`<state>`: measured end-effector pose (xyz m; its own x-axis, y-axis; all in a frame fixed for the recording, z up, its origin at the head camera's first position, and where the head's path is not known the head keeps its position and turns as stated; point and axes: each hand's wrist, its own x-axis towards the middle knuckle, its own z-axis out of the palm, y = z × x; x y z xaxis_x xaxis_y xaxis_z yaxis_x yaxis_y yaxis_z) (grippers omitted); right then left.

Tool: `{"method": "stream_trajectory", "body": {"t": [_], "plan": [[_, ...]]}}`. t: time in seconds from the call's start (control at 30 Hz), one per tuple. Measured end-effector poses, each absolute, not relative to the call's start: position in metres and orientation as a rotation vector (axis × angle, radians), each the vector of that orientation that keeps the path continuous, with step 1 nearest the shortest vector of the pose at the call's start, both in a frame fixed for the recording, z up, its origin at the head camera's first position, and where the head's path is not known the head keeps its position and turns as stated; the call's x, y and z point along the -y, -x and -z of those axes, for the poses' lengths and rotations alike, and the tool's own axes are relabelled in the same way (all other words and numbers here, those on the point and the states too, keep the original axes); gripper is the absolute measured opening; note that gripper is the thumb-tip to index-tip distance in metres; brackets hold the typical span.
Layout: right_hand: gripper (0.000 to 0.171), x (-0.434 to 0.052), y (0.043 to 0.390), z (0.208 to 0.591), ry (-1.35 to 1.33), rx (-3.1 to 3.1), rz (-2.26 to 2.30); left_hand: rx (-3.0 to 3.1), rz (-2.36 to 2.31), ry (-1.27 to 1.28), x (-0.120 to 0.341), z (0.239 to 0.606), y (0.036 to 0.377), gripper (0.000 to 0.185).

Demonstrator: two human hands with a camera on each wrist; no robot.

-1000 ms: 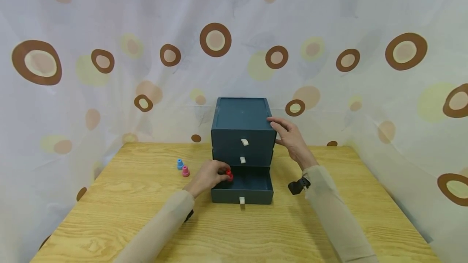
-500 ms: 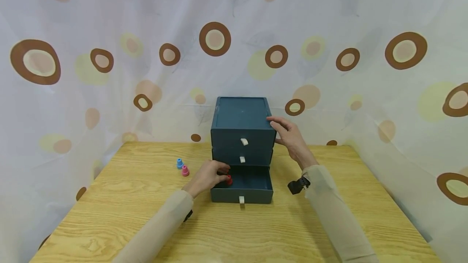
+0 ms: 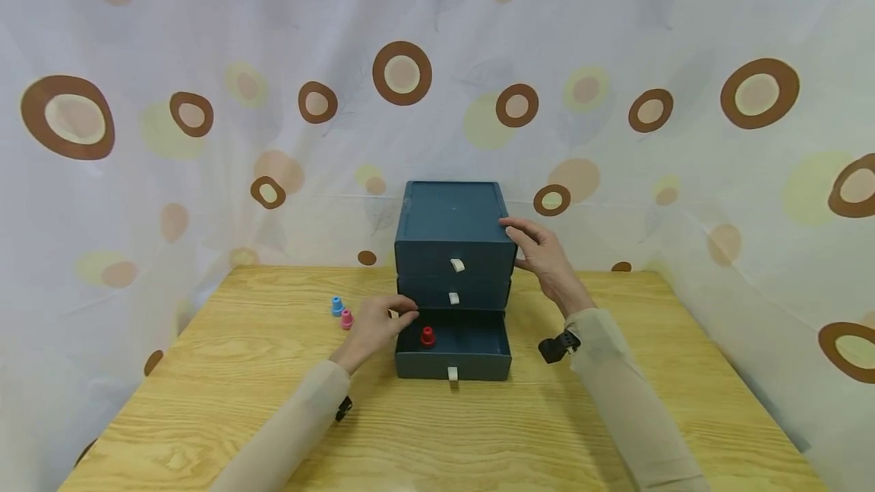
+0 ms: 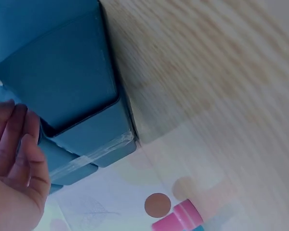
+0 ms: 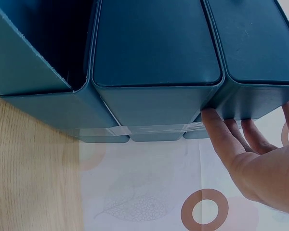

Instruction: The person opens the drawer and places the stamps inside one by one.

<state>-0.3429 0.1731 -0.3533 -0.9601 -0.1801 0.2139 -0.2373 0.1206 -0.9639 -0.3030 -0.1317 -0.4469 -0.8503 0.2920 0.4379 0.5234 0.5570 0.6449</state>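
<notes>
A small red flared peg (image 3: pixel 428 336) stands upright in the pulled-out bottom drawer (image 3: pixel 472 336) of a dark blue drawer cabinet (image 3: pixel 454 211). My left hand (image 3: pixel 372 329) is just left of that drawer, near its rim, fingers bent loosely with nothing between them; the left wrist view also shows the hand (image 4: pixel 17 168) without an object. My right hand (image 3: pixel 547 257) rests against the cabinet's right side, one finger over the top edge. In the right wrist view its fingers (image 5: pixel 220 132) touch the cabinet wall.
A blue peg (image 3: pixel 337 306) and a pink peg (image 3: pixel 346 318) stand on the wooden table (image 3: pixel 260 370) left of the cabinet. Two upper drawers with white pull tabs are pushed in. A patterned curtain (image 3: pixel 451 150) hangs behind the table.
My left hand has let go of the red peg, which now stands in the bottom drawer, and has drawn back to the left. My right hand stays against the cabinet.
</notes>
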Motion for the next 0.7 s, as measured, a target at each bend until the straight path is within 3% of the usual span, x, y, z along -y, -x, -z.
{"method": "stream_trajectory", "body": {"t": [0.2, 0.7], "plan": [[0.045, -0.173, 0.343, 0.355, -0.433, 2.313, -2.004, 2.381, 1.31, 0.461, 0.143, 0.444, 0.3, 0.007], [0.043, -0.172, 0.342, 0.354, -0.428, 2.324, -1.992, 2.295, 1.674, 0.071, 0.183, 0.443, 0.303, 0.015]]}}
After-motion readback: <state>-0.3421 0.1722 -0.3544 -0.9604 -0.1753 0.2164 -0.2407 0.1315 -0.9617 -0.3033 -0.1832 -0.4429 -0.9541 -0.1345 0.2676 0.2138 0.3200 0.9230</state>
